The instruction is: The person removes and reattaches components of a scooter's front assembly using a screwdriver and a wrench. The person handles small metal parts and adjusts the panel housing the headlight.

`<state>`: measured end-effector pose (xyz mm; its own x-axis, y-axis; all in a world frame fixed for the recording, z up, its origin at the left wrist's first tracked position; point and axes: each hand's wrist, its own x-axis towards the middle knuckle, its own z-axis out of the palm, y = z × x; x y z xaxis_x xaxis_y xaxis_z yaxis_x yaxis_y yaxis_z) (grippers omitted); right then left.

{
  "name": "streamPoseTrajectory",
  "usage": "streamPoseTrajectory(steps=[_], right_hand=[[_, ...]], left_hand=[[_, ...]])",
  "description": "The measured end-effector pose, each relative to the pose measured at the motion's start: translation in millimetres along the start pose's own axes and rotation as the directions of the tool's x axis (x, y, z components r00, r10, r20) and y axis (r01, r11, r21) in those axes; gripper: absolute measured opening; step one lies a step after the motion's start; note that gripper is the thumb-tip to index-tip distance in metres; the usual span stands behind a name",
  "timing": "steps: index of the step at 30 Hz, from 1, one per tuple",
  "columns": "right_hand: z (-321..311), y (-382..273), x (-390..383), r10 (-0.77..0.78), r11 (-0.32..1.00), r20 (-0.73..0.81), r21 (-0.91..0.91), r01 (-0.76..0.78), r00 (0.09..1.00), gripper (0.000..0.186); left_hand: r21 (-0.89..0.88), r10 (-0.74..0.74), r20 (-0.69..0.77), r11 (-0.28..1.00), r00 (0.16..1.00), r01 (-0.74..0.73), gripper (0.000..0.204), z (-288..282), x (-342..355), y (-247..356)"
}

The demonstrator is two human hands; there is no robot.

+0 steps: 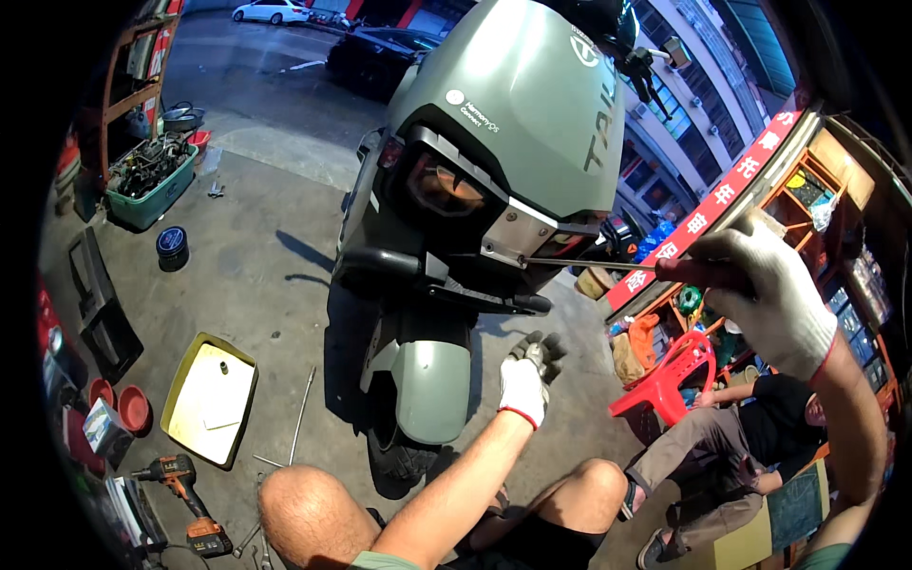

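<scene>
A grey-green scooter [532, 85] stands in front of me with its rear end facing me. My right hand [769, 294], in a white glove, is closed around the dark red handle of a screwdriver [608, 264]. Its long thin shaft points left, and the tip meets a screw at the edge of the silver metal plate [518, 231] below the tail. Lower down, my left hand [527, 375], in a white glove with dark fingertips, is beside the rear mudguard [432, 391]. Its fingers look loosely apart, with nothing visible in them.
On the floor at left lie a yellow tray [211, 446], a cordless drill [195, 503], a long metal rod [302, 416], a blue-lidded tub [172, 249] and a dark trim panel [100, 304]. A green crate [152, 185] of parts stands behind. At right, a person [731, 446] sits near a red chair [674, 380].
</scene>
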<state>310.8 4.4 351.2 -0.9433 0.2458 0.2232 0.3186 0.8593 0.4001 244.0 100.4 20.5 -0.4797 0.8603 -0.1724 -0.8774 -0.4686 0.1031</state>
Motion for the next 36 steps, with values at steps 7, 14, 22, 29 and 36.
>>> streamPoseTrajectory(steps=[7,14,22,29,36], right_hand=[[-0.7,1.3,0.0,-0.246,0.899,0.023,-0.368,0.237,0.969,0.032],[5.0,9.3,-1.6,0.011,0.993,-0.005,0.120,-0.011,1.000,0.035],[-0.7,-3.9,2.1,-0.235,0.877,-0.033,-0.439,0.197,0.971,0.039],[4.3,7.2,-4.3,-0.092,0.994,-0.073,-0.060,0.088,0.993,0.035],[9.1,9.1,-38.2,-0.157,0.986,-0.225,-0.080,0.143,0.961,0.045]], left_hand=[[0.203,-0.050,0.110,0.979,0.993,0.027,0.028,-4.2,-10.3,13.1],[0.193,0.031,0.193,0.979,0.981,-0.069,0.023,10.3,-15.5,17.5],[0.283,0.221,0.206,0.919,0.953,-0.274,0.014,-3.7,-6.5,26.2],[0.189,0.157,0.233,0.961,0.960,-0.203,0.011,13.4,-20.3,49.6],[0.236,0.203,0.232,0.937,0.951,-0.257,0.010,14.5,-30.1,79.4]])
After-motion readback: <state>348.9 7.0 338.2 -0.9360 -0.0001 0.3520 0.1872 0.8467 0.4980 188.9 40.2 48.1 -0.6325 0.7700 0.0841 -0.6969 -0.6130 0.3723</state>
